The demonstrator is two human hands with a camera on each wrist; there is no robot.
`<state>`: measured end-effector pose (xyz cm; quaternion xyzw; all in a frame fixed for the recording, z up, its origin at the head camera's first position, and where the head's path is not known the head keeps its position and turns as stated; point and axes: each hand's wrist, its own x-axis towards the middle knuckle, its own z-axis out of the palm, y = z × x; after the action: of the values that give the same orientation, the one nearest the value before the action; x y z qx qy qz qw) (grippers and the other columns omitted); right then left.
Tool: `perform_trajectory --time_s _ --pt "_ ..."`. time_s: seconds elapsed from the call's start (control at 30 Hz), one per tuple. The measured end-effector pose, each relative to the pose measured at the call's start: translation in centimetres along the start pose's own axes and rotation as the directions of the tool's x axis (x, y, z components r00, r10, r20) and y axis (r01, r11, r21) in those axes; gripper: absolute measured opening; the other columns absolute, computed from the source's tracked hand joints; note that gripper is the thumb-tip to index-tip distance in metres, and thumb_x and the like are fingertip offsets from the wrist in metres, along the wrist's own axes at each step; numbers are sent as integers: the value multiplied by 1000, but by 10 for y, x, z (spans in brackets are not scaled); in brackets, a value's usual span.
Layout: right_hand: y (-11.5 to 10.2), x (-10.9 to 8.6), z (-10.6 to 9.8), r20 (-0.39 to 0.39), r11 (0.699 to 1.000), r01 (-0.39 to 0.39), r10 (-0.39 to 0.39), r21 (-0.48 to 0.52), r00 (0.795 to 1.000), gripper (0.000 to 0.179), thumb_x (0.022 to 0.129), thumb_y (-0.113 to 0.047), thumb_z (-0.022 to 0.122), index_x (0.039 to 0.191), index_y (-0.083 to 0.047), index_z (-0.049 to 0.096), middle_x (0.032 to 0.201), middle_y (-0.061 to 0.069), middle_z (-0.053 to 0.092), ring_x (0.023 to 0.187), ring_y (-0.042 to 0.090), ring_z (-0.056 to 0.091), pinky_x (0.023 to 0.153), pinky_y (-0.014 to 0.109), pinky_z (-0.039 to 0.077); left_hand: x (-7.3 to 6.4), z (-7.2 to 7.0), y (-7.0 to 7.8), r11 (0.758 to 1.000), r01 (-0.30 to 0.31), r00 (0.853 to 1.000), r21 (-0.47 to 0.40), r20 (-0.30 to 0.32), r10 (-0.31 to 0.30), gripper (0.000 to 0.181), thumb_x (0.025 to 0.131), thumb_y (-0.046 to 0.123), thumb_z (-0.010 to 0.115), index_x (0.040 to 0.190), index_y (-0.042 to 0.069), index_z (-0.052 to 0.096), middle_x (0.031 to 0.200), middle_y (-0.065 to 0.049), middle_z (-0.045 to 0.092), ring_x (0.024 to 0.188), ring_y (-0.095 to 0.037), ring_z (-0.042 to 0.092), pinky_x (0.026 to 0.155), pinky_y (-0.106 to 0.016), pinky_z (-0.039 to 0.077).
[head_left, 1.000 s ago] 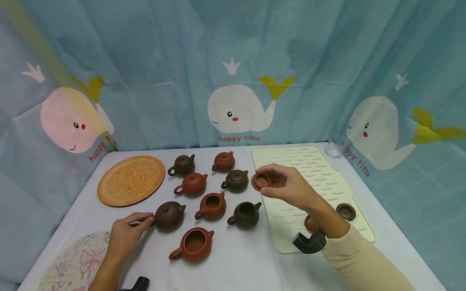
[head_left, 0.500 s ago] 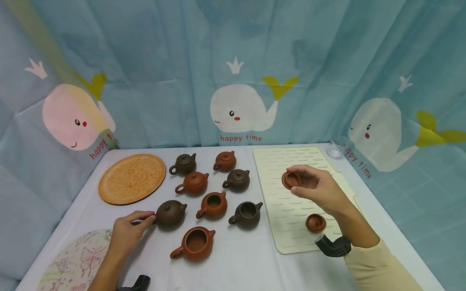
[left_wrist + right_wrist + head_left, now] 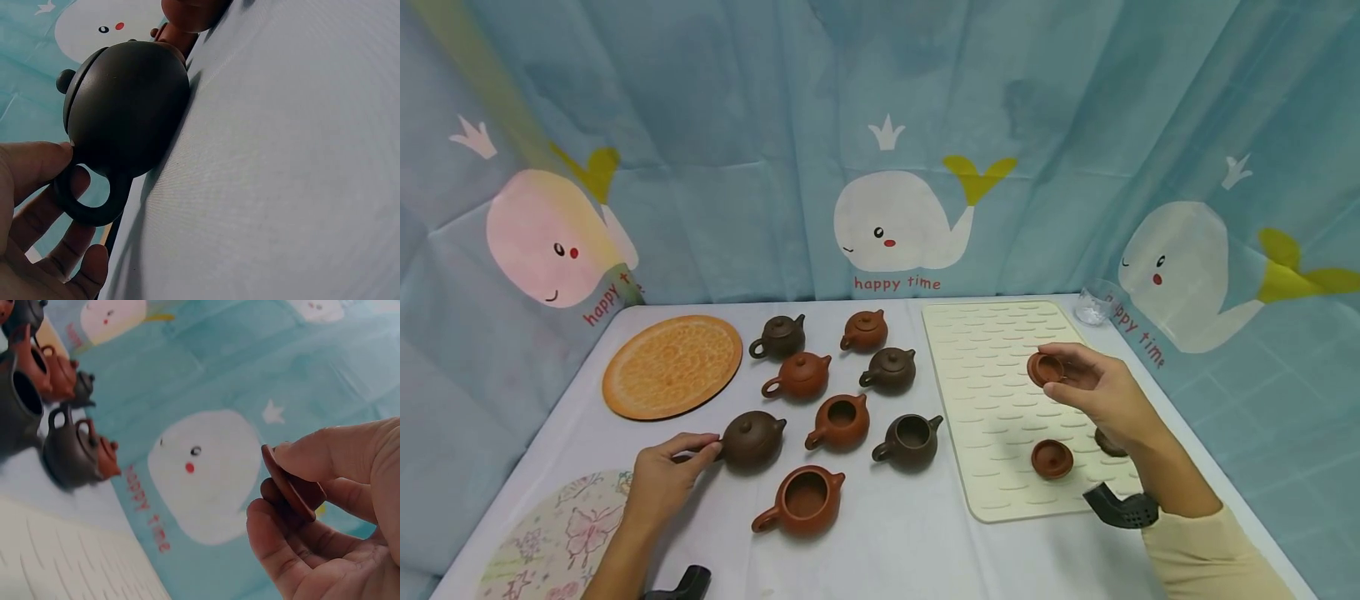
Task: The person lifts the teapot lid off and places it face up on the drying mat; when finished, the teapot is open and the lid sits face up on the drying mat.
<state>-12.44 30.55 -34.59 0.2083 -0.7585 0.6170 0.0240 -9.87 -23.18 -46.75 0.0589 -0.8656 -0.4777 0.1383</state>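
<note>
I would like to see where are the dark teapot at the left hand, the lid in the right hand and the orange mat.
Teapot (image 3: 128,109): left wrist view, side of its body.
Lid (image 3: 1046,369): head view, hollow underside.
Orange mat (image 3: 672,367): head view, top surface.

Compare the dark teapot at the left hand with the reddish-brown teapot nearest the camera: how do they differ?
Top: the dark teapot has its lid on; the reddish-brown teapot is open, its inside showing.
Contact: the left hand grips the dark teapot by its handle; no hand touches the reddish-brown teapot.
Shared: both are round-bodied, their handles toward the left.
</note>
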Motion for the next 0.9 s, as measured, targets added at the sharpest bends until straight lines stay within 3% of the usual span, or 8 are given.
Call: perform_trajectory --time_s 0.23,0.57,0.8,0.9 --pt "13 -5 -20 -16 1000 10 -10 -27 1000 45 86 15 62 129 8 53 114 3 64 101 12 63 78 23 51 0 0 1 1000 -2 1000 5 -2 2 14 85 9 76 97 2 76 91 -10 71 73 -6 60 56 -19 46" --pt "39 -12 -47 -72 987 -132 125 -96 989 42 86 8 67 125 11 53 109 -3 66 96 8 63 73 20 51 0 1 0 1000 -17 1000 6 -14 17 13 84 7 75 97 1 76 90 -10 71 74 -5 60 57 -17 47" --pt "62 -17 -64 -110 940 -221 198 -259 974 44 86 0 71 125 11 54 107 1 67 91 7 61 72 19 49 -1 2 -2 999 -35 999 8 -23 35 12 84 5 75 95 1 76 89 -9 71 74 -2 59 60 -15 46" --pt "74 -19 -69 -120 912 -269 244 -309 962 47 85 -1 71 126 13 52 110 11 66 90 6 60 71 20 49 -1 2 -4 999 -40 999 5 -23 40 12 84 5 75 95 1 76 89 -9 71 75 -1 59 60 -15 46"
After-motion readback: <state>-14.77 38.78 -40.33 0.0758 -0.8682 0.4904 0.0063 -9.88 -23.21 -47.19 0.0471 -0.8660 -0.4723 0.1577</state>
